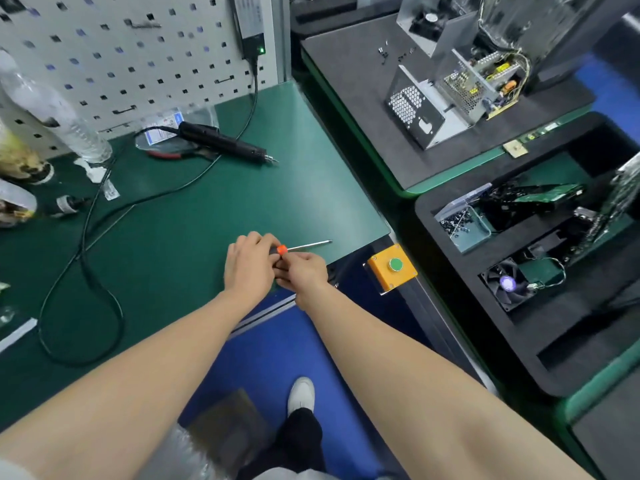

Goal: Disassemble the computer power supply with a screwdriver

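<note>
Both my hands meet over the front right part of the green bench mat [194, 216]. My left hand [247, 263] grips the handle of a screwdriver [304, 246] with an orange collar; its thin metal shaft points right. My right hand [303, 270] pinches the handle end just below the orange collar. The opened power supply [453, 95], a grey metal case with a honeycomb grille and exposed circuit board, stands on a dark tray [363, 98] at the upper right, well away from both hands.
An electric screwdriver [225, 142] with a black cable lies at the back of the mat beside red-handled pliers [166, 154]. A plastic bottle [52, 109] stands at the left. A yellow box with a green button [393, 266] sits right of my hands. A nearer tray holds a fan [507, 284], boards and a screw bin [465, 226].
</note>
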### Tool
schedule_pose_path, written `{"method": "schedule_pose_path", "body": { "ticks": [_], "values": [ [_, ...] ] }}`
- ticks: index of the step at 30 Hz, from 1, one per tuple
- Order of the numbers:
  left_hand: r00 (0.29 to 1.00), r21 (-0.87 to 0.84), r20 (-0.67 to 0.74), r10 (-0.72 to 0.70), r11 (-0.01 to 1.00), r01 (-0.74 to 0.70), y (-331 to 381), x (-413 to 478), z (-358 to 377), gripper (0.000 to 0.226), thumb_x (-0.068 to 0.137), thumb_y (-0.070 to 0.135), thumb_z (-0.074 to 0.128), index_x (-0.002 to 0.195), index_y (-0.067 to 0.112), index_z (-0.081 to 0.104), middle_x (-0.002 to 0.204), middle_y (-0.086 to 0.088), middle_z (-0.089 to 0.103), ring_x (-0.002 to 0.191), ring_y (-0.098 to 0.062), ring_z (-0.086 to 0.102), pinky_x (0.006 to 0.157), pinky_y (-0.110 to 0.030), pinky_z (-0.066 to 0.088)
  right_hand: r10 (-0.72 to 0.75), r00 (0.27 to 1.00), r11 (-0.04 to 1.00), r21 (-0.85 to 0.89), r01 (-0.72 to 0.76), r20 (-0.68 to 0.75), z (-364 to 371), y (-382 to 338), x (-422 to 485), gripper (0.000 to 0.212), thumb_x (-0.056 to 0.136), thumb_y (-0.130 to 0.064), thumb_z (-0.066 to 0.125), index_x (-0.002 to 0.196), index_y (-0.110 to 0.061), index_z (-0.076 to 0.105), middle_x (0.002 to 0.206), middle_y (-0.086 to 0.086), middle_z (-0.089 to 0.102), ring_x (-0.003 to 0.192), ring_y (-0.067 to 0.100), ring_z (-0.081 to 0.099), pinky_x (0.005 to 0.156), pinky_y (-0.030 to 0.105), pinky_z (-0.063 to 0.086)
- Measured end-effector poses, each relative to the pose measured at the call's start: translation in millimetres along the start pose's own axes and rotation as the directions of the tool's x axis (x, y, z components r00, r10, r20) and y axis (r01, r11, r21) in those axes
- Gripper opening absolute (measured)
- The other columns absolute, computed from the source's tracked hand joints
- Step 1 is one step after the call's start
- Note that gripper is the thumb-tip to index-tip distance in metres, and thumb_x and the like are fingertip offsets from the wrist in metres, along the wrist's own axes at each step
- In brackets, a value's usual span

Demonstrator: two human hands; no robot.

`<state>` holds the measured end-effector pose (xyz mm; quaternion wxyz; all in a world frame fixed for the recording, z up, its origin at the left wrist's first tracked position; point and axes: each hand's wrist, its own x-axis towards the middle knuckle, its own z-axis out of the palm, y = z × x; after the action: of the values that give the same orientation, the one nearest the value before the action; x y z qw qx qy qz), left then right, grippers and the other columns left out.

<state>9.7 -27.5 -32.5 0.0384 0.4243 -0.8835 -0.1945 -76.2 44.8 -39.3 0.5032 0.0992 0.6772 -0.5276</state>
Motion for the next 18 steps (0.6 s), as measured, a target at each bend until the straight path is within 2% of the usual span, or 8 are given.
{"method": "schedule_pose_path", "body": {
  "ticks": [2, 6, 11, 15, 18],
  "values": [
    [0.999, 0.006, -0.025, -0.019, 1.0, 0.02, 1, 2, 3, 0.014, 0.102, 0.024, 0.063, 0.114, 0.022, 0.068, 0.111, -0.004, 0.063, 0.106, -0.027, 0.053, 0.099, -0.038, 0.037, 0.004, 1.0, 1.0, -0.026, -0.004, -0.004, -1, -1, 0, 0.019, 0.097, -0.019, 0.068, 0.11, -0.005, 0.07, 0.103, 0.015, 0.078, 0.079, 0.021, 0.073, 0.084, 0.039, 0.064],
    [0.998, 0.041, -0.051, -0.032, 0.999, 0.034, 10, 2, 5, 0.017, 0.101, 0.023, 0.061, 0.116, 0.023, 0.066, 0.114, -0.003, 0.063, 0.11, -0.027, 0.055, 0.105, -0.039, 0.034, 0.003, 1.0, 0.998, -0.058, -0.002, 0.028, -3, -1, -4, 0.023, 0.092, -0.011, 0.065, 0.114, -0.007, 0.067, 0.107, 0.016, 0.076, 0.1, 0.031, 0.075, 0.088, 0.045, 0.063],
    [0.999, 0.083, -0.051, -0.011, 0.996, 0.015, 18, 1, 3, 0.022, 0.1, 0.018, 0.06, 0.122, 0.02, 0.064, 0.119, -0.005, 0.062, 0.115, -0.028, 0.055, 0.107, -0.039, 0.032, -0.016, 0.995, 0.996, -0.087, 0.025, 0.1, -12, -7, -14, 0.024, 0.089, -0.014, 0.066, 0.113, -0.015, 0.062, 0.109, 0.017, 0.075, 0.083, 0.023, 0.069, 0.089, 0.048, 0.062],
    [0.998, 0.09, -0.053, 0.042, 0.995, -0.037, 29, -1, 1, 0.03, 0.096, 0.012, 0.063, 0.126, 0.018, 0.064, 0.123, -0.006, 0.06, 0.12, -0.029, 0.052, 0.109, -0.039, 0.031, -0.033, 0.989, 0.996, -0.071, 0.044, 0.146, -28, -13, -25, 0.027, 0.088, -0.013, 0.065, 0.112, -0.02, 0.057, 0.095, 0.008, 0.072, 0.075, 0.018, 0.064, 0.081, 0.038, 0.061],
    [0.995, 0.079, -0.046, 0.09, 0.993, -0.086, 42, -3, 0, 0.031, 0.095, 0.011, 0.065, 0.125, 0.017, 0.064, 0.123, -0.005, 0.059, 0.121, -0.028, 0.051, 0.109, -0.038, 0.031, -0.049, 0.989, 0.997, -0.051, 0.056, 0.143, -41, -16, -32, 0.03, 0.091, -0.013, 0.063, 0.12, -0.018, 0.057, 0.099, 0.01, 0.072, 0.079, 0.02, 0.064, 0.09, 0.042, 0.06]
  ]
}}
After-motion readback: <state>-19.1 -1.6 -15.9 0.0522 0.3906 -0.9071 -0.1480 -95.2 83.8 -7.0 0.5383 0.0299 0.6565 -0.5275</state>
